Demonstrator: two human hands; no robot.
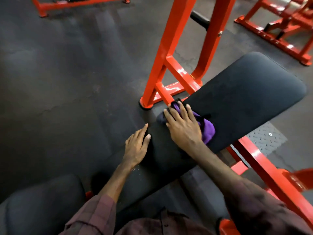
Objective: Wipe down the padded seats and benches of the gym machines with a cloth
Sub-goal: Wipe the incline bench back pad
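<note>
A long black padded bench runs from the lower middle up to the right on a red frame. My right hand lies flat with spread fingers on a purple cloth, pressing it onto the pad near its left edge. My left hand rests with straight fingers on the bench's left side edge, a little below the cloth. A second black pad sits at the lower left.
Red upright posts of the machine stand just beyond the bench's left edge. A red frame rail passes under the bench at right, above a steel tread plate. More red machines stand at the top left and top right on dark rubber floor.
</note>
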